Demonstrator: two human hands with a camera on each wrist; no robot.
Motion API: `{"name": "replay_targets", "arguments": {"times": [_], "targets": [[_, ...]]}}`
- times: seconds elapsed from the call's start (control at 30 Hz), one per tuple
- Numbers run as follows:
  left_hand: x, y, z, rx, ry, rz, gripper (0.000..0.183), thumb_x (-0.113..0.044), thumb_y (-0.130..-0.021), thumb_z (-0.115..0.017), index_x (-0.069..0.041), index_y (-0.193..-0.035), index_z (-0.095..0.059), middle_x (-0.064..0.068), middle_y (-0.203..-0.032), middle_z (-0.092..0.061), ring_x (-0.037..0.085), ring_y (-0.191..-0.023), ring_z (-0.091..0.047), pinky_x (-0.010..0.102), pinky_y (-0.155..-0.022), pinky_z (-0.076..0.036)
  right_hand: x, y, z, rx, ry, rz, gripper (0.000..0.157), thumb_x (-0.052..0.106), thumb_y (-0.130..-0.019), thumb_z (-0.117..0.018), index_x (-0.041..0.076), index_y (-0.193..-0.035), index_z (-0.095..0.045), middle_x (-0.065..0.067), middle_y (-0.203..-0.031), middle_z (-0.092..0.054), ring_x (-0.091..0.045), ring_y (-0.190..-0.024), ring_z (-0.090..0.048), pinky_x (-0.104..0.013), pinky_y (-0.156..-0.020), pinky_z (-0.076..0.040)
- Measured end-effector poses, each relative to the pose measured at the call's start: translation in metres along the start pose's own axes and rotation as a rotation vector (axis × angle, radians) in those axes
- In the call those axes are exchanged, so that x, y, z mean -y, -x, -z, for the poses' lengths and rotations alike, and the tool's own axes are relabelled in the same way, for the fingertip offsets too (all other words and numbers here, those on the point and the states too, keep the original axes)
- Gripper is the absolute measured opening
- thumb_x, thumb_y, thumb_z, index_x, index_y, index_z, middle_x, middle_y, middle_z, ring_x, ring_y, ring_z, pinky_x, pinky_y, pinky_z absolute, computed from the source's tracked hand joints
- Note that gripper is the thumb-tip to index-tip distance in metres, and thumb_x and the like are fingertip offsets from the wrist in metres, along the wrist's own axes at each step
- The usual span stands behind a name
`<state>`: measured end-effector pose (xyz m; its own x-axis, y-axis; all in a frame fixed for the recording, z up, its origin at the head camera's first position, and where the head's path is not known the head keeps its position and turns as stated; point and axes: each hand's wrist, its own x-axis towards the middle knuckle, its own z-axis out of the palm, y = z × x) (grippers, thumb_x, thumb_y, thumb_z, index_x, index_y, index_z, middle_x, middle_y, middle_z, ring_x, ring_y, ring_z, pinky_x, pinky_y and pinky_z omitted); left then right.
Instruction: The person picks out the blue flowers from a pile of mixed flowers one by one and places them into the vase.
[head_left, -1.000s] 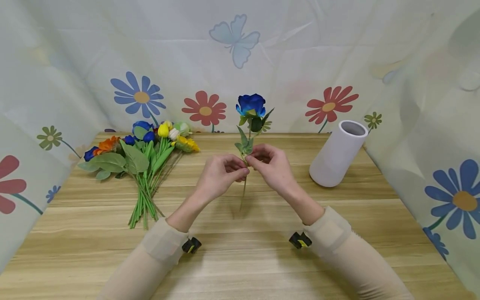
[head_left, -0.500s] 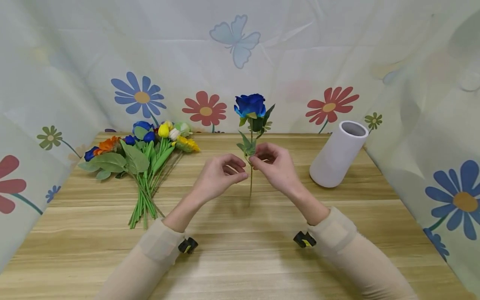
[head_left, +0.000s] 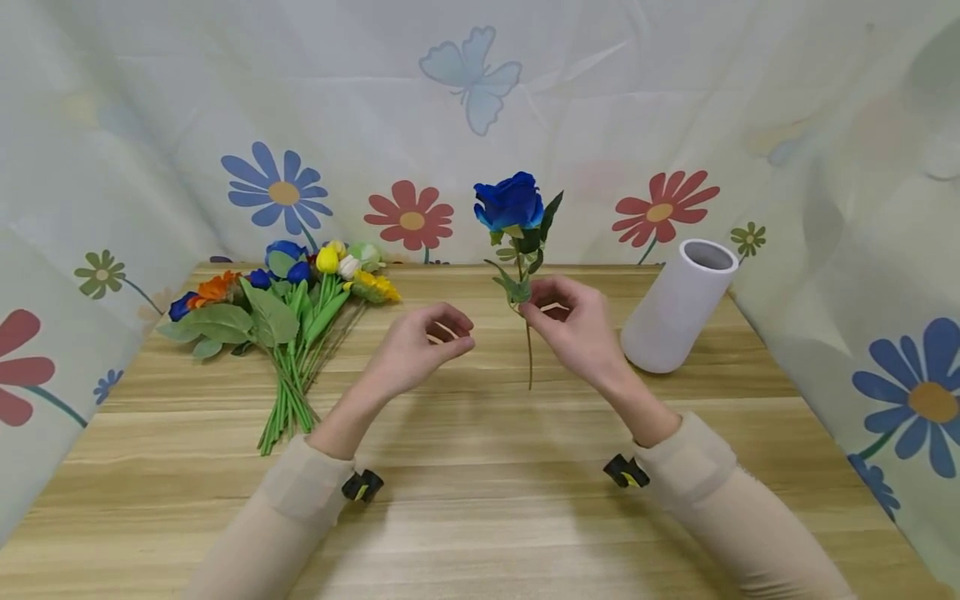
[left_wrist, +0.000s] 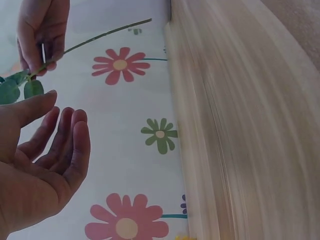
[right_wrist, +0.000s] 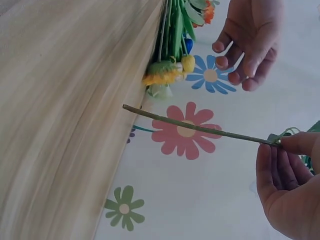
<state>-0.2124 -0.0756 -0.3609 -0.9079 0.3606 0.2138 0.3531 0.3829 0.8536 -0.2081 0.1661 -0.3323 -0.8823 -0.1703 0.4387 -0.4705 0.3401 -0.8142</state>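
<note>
My right hand pinches the stem of a blue artificial rose just below its small leaves, and holds it upright over the middle of the table. Below the fingers the bare stem runs out thin and slightly bent in the right wrist view. To the left, my left hand holds nothing; its fingers are relaxed and the thumb stands apart from them, as the left wrist view also shows. A white tapered vase stands right of my right hand, its round mouth uncovered.
A pile of artificial flowers, with blue, orange, yellow and white heads and green stems, lies on the left of the wooden table. A patterned cloth backdrop encloses the back and sides.
My left hand has let go of the rose stem and drawn back to the left. My right hand has carried the rose a little right and up. Vase and pile have stayed put.
</note>
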Motion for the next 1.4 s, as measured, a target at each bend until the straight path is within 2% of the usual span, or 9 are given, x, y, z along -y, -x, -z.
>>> {"name": "replay_targets", "arguments": {"times": [0.3,0.53,0.83,1.1,1.4], "targets": [[0.004,0.0,0.002,0.025,-0.033,0.001,0.012,-0.015,-0.096,-0.075,-0.009,-0.106,-0.072,0.002,-0.098,-0.071,0.022,-0.087,-0.067,0.037,-0.074,-0.057,0.003,-0.002,0.013,-0.084,0.118,0.143,0.011,-0.004,-0.091,-0.073,-0.002,-0.102,-0.074,-0.012,-0.091,-0.071,-0.019,-0.084,-0.067,-0.021,-0.075,-0.055],[0.01,0.002,0.003,0.051,-0.07,0.023,0.016,-0.019,-0.097,-0.074,-0.006,-0.108,-0.072,0.003,-0.097,-0.07,0.022,-0.086,-0.066,0.037,-0.076,-0.056,0.005,-0.004,0.021,-0.124,0.199,0.228,0.015,-0.006,-0.091,-0.073,-0.003,-0.105,-0.075,-0.01,-0.096,-0.073,-0.018,-0.087,-0.067,-0.042,-0.078,-0.059],[0.013,0.004,0.004,0.065,-0.075,0.024,0.01,-0.018,-0.097,-0.074,-0.01,-0.103,-0.072,0.002,-0.096,-0.07,0.027,-0.086,-0.066,0.036,-0.072,-0.055,0.009,-0.007,0.031,-0.161,0.297,0.325,0.014,-0.006,-0.09,-0.075,-0.003,-0.104,-0.075,-0.011,-0.096,-0.074,-0.019,-0.085,-0.068,-0.035,-0.077,-0.058],[0.015,0.005,0.008,0.059,-0.087,0.022,0.011,-0.017,-0.097,-0.074,-0.008,-0.104,-0.072,0.002,-0.095,-0.07,0.027,-0.085,-0.065,0.037,-0.074,-0.055,0.013,-0.011,0.042,-0.196,0.355,0.404,0.014,-0.006,-0.09,-0.074,-0.003,-0.104,-0.075,-0.011,-0.097,-0.074,-0.02,-0.085,-0.068,-0.026,-0.078,-0.054],[0.02,0.008,0.012,0.058,-0.1,0.052,0.01,-0.018,-0.098,-0.073,-0.01,-0.103,-0.072,0.003,-0.095,-0.07,0.025,-0.086,-0.065,0.037,-0.075,-0.055,0.018,-0.013,0.05,-0.234,0.405,0.463,0.013,-0.007,-0.091,-0.073,-0.003,-0.104,-0.076,-0.013,-0.099,-0.073,-0.022,-0.089,-0.068,-0.035,-0.08,-0.055]]}}
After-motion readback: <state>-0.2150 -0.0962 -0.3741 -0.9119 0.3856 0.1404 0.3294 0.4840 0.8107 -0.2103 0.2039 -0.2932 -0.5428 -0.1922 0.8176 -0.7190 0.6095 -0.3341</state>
